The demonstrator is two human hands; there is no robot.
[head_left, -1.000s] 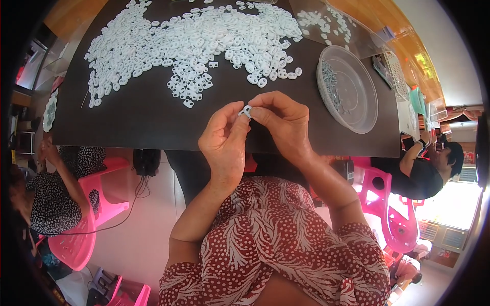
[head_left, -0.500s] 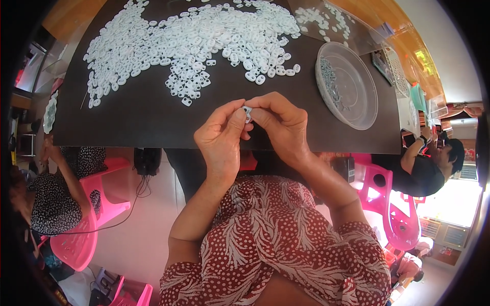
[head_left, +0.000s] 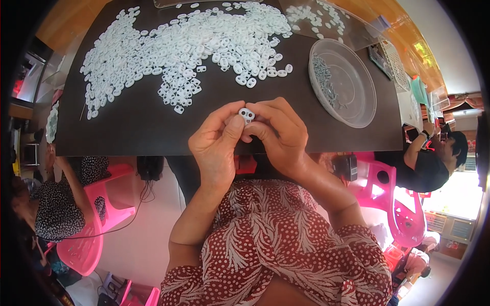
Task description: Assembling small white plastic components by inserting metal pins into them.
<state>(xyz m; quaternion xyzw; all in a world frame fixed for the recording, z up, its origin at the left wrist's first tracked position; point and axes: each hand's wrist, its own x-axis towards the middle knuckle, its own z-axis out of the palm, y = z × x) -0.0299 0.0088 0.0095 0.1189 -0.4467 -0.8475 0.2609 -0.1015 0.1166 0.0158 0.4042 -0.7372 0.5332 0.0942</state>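
a small white oval plastic piece with two holes is held between the two hands, just above the near edge of the dark counter. the left hand pinches it from the left side with thumb and forefinger, and the right hand pinches it from the right, so both are equally near. its long axis lies about parallel to that edge. farther in lies a wide heap of same white pieces, and toward the right edge a clear round plastic dish with small grey metal parts.

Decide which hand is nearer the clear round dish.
The right hand. It sits just left of the dish, with bare table between. The left hand is farther left, beyond the right. Both pinch a small white piece.
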